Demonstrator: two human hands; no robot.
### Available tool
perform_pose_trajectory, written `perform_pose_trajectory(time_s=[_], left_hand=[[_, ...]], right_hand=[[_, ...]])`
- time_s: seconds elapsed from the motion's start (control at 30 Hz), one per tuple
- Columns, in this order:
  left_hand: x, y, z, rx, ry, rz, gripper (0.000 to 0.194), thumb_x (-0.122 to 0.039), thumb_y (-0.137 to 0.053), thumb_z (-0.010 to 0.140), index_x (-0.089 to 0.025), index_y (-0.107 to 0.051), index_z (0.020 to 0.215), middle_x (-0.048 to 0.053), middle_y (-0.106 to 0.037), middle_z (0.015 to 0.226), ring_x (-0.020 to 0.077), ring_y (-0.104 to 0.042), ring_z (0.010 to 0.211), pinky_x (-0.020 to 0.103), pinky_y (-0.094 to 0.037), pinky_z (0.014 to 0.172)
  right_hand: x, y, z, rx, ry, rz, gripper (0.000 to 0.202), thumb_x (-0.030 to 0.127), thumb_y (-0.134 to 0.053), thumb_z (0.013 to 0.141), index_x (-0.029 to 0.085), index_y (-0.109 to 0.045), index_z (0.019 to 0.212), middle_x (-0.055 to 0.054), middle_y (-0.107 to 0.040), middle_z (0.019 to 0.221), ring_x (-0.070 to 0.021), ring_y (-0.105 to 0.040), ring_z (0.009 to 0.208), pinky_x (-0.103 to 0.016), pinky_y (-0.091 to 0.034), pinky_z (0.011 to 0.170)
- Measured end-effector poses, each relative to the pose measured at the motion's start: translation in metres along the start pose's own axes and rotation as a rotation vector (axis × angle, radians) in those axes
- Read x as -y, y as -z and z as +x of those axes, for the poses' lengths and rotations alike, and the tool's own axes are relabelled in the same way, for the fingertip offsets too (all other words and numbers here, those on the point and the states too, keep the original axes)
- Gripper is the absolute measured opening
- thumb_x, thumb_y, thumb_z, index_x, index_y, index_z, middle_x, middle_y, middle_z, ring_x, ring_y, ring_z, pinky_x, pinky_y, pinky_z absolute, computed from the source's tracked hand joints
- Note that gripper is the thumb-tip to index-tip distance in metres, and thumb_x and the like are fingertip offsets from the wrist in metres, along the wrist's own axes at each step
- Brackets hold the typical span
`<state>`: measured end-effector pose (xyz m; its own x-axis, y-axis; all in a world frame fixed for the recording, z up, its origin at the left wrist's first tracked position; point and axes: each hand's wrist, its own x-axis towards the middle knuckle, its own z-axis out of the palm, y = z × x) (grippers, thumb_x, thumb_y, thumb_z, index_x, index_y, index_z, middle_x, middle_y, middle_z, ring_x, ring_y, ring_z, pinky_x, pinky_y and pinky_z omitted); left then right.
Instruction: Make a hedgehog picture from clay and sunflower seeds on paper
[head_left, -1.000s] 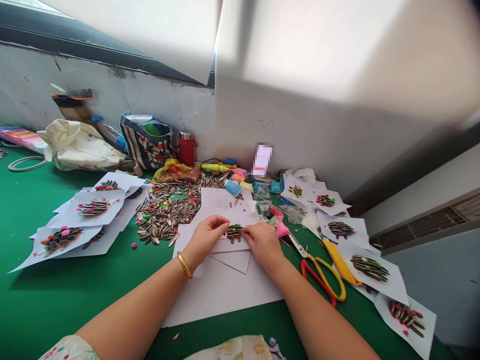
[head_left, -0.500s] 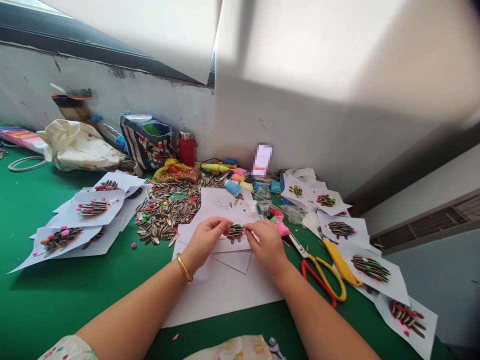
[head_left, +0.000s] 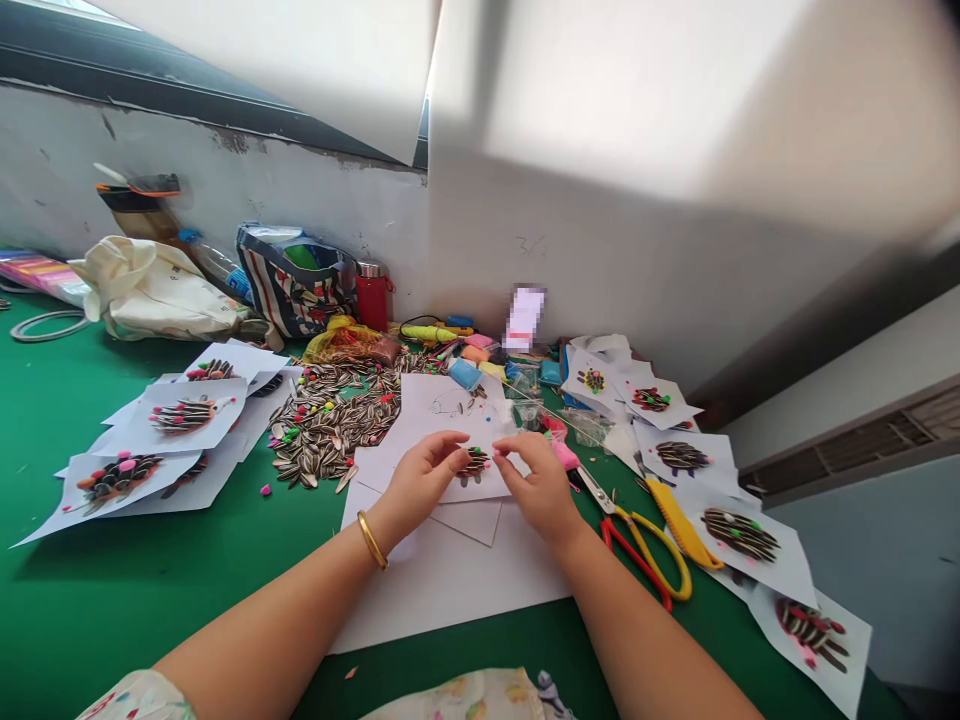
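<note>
A small hedgehog figure (head_left: pixel 474 462) of striped seeds, with green and red dots, lies on a white paper (head_left: pixel 420 420) at the centre. My left hand (head_left: pixel 426 478) is at its left side, thumb and fingers bent toward each other; whether anything is between the fingertips is too small to tell. On the right, my right hand (head_left: pixel 536 483) has its thumb and index finger near a tiny pink bit beside the figure. A heap of striped seeds (head_left: pixel 330 420) with coloured bits spreads behind my left hand. Scissors (head_left: pixel 637 545) with red and yellow handles lie to the right.
Seed hedgehogs on papers lie at left (head_left: pixel 199 410) and right (head_left: pixel 765 560). A yellow comb-like tool (head_left: pixel 682 525) is by the scissors. Clay packets (head_left: pixel 466 374), a red bottle (head_left: pixel 372 297), a striped bag (head_left: pixel 289 290) and a phone (head_left: pixel 525 318) stand or lie at the back.
Both hands have drawn slightly apart from the small hedgehog, which shows more fully between them. The view has shifted a little.
</note>
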<state>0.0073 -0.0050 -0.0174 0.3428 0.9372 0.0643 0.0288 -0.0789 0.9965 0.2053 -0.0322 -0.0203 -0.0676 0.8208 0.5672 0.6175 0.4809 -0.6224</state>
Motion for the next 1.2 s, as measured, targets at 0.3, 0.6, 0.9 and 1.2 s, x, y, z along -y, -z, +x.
perform_pose_trajectory(time_s=[0.3, 0.6, 0.9, 1.2], left_hand=[[0.012, 0.012, 0.01, -0.155, -0.057, 0.458, 0.032, -0.037, -0.055, 0.087, -0.017, -0.066, 0.109, 0.01, -0.067, 0.111, 0.0245, -0.062, 0.105, 0.041, -0.049, 0.095], [0.014, 0.01, 0.011, -0.135, -0.035, 0.506, 0.033, -0.036, -0.054, 0.087, -0.016, -0.066, 0.109, 0.01, -0.068, 0.111, 0.0252, -0.063, 0.106, 0.042, -0.049, 0.095], [0.015, 0.01, 0.011, -0.125, -0.02, 0.502, 0.032, -0.037, -0.053, 0.087, -0.016, -0.066, 0.108, 0.011, -0.068, 0.112, 0.0257, -0.062, 0.107, 0.042, -0.048, 0.095], [0.017, 0.011, 0.011, -0.127, -0.02, 0.486, 0.032, -0.038, -0.052, 0.087, -0.017, -0.066, 0.108, 0.011, -0.068, 0.113, 0.0254, -0.062, 0.108, 0.042, -0.048, 0.096]], right_hand=[[-0.021, -0.01, 0.004, 0.078, -0.159, -0.155, 0.01, 0.022, -0.059, 0.087, 0.021, -0.067, 0.093, -0.004, -0.07, 0.091, -0.0223, -0.061, 0.09, -0.036, -0.044, 0.082], [-0.021, -0.011, 0.005, 0.213, -0.085, -0.308, 0.016, 0.03, -0.059, 0.094, 0.026, -0.074, 0.097, -0.003, -0.074, 0.093, -0.0222, -0.06, 0.093, -0.035, -0.04, 0.085], [-0.017, -0.017, 0.006, 0.203, -0.126, -0.358, 0.013, 0.031, -0.064, 0.092, 0.029, -0.076, 0.097, -0.002, -0.073, 0.094, -0.0225, -0.057, 0.096, -0.036, -0.037, 0.085], [-0.018, -0.016, 0.006, 0.193, -0.114, -0.334, 0.012, 0.033, -0.064, 0.091, 0.025, -0.073, 0.094, -0.003, -0.072, 0.094, -0.022, -0.056, 0.096, -0.035, -0.037, 0.085]])
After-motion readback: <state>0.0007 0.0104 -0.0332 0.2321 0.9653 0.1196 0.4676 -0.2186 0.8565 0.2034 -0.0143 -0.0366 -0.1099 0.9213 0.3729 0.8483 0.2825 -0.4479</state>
